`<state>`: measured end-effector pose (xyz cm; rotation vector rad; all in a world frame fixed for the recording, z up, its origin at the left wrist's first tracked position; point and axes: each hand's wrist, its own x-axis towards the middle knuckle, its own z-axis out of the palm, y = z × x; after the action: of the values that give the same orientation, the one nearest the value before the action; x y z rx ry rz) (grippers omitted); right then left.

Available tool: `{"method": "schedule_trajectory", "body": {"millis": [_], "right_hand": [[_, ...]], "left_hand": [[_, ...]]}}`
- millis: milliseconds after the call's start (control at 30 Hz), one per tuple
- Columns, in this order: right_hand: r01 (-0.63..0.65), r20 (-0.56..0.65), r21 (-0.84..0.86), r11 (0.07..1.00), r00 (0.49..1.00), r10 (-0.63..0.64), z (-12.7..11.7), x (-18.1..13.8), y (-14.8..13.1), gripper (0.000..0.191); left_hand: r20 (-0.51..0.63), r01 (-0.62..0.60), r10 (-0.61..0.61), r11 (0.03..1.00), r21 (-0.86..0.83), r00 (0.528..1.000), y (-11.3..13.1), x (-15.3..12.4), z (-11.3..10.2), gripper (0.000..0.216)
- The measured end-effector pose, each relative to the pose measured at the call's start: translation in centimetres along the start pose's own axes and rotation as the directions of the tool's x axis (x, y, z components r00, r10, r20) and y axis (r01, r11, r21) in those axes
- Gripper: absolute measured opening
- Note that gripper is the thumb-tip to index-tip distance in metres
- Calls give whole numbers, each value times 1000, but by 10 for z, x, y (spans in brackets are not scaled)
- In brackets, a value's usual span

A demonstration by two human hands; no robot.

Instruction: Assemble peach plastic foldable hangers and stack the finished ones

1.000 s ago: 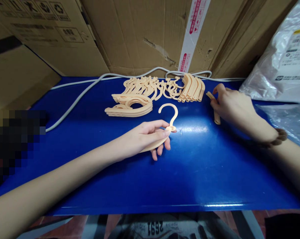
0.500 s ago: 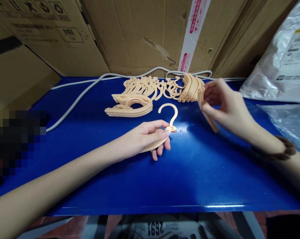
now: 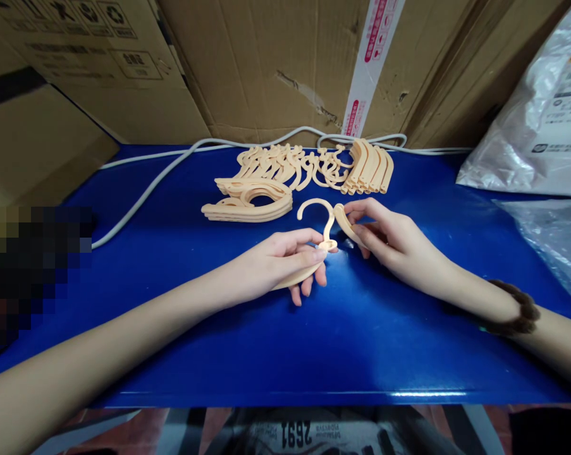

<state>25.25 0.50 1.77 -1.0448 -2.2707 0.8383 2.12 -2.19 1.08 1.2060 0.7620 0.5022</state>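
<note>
My left hand pinches a beige plastic hanger piece, a hook joined to one curved arm; its hook stands up and curls to the left, while the fingers cover part of the arm. Close by on the right, my right hand is closed on a loose curved hanger arm. That arm's upper end is right beside the hook's stem; whether they touch I cannot tell. Behind my left hand lies a stack of folded hangers. Further back are a row of curved arms and a heap of hooks and small parts.
A pale cable runs along the back of the blue table. Cardboard boxes stand behind it. Clear plastic bags lie at the right, and a blurred dark patch covers the left edge.
My right hand has come left and down from beside the row of arms, bringing the loose arm up to the hook. My left hand has stayed nearly still.
</note>
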Motion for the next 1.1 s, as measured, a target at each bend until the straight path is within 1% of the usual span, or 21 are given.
{"method": "schedule_trajectory", "body": {"millis": [100,233,300,433,633,767,900,1000,1100], "right_hand": [[21,8,-23,1000,1000,-21,1,0,-1,23],[15,93,-6,1000,996,-14,3,0,-3,26],[8,113,-59,998,994,-1,4,-1,-3,29],[37,105,-218,975,994,-14,6,-2,-4,32],[89,118,-298,950,991,-55,6,-4,-4,34],[82,114,-290,954,992,-51,7,-4,-4,35],[56,125,-186,981,992,-33,7,-5,-4,37],[65,126,-123,990,991,-50,6,-5,-4,37],[102,104,-153,983,991,-87,6,-4,-5,39]], "left_hand": [[-3,13,-13,1000,2,1000,1,0,1,25],[-24,27,-27,999,21,999,3,-1,2,37],[-30,29,-28,999,31,999,4,-2,3,40],[-23,27,-26,999,36,999,5,-3,4,42],[-19,23,-22,999,46,1000,6,-3,4,42],[-24,25,-23,998,57,999,6,-3,4,40],[-26,19,-17,998,56,999,6,-2,4,40],[-26,9,-7,999,51,1000,5,-3,3,39],[-20,1,0,999,51,1000,3,-4,2,37]]}}
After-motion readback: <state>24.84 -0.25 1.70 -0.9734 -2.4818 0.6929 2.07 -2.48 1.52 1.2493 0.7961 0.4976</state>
